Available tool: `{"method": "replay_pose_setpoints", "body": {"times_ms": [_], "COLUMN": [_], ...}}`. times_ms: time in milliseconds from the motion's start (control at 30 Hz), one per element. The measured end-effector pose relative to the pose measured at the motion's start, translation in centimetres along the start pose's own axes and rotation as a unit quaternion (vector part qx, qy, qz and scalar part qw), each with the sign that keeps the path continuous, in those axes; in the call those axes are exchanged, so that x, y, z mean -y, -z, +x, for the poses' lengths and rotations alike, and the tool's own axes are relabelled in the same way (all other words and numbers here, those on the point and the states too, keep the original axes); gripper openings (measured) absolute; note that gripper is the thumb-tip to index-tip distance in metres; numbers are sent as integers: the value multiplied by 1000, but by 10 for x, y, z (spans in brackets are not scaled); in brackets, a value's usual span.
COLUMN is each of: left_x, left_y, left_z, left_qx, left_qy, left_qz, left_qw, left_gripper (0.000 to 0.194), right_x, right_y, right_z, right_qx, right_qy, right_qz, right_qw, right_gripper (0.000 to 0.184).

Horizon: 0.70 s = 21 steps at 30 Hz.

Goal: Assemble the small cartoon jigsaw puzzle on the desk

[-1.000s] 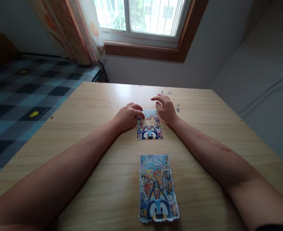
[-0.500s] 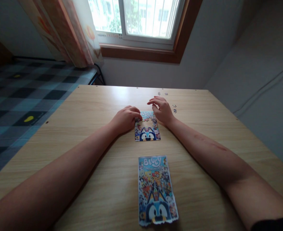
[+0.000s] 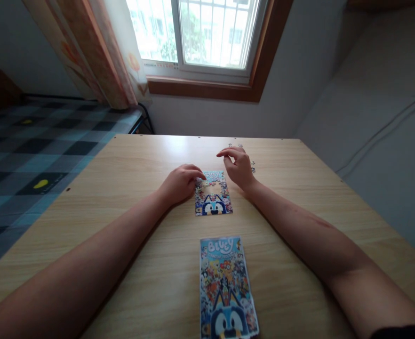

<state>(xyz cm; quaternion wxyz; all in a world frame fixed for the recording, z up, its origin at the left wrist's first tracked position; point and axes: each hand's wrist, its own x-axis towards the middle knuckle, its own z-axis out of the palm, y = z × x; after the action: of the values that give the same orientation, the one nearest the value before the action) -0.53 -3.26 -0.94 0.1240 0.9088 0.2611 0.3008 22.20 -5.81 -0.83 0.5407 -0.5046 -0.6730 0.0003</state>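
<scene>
A small jigsaw puzzle (image 3: 214, 207) lies flat on the wooden table, with a gap in its middle where bare wood shows. My left hand (image 3: 181, 182) rests at its left edge, fingers loosely bent, the index finger stretched onto the upper left part. Above the upper right corner hovers my right hand (image 3: 238, 167), its fingers extended to the left and the thumb apart, with nothing visible in it. Several loose puzzle pieces lie beyond and beside that hand, including one piece (image 3: 253, 170) near its wrist, partly hidden.
Nearer to me lies a printed Bluey picture sheet or packet (image 3: 223, 278) showing the same design. The table (image 3: 123, 226) reaches toward a wall with a window (image 3: 211, 37). A checked bed (image 3: 52, 146) stands on the left, and a cable (image 3: 373, 134) runs along the right wall.
The view has tilted up slightly, so everything sits lower. My left index finger has straightened a little over the puzzle. My right hand now covers more of the loose pieces.
</scene>
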Motion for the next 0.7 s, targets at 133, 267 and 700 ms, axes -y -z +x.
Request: {"method": "replay_pose_setpoints", "body": {"times_ms": [133,267,700], "left_x": [-2,2,13], "left_y": [5,7,2], "left_z": [0,0,0], "left_qx": [-68,-90,28], "left_qy": [53,108,156], "left_qz": [-3,18,100], "left_qw": [996,990,982], "left_gripper": [33,25,51], "right_x": [-9,-34,-141], "right_y": [17,45,73], "right_z": [19,34,14], "right_qx": [-82,-149,-133], "right_qy": [-34,-84,-333], "right_qz": [-6,-58,-113], "right_qw": [996,984,927], "right_gripper": [29,30,44]}}
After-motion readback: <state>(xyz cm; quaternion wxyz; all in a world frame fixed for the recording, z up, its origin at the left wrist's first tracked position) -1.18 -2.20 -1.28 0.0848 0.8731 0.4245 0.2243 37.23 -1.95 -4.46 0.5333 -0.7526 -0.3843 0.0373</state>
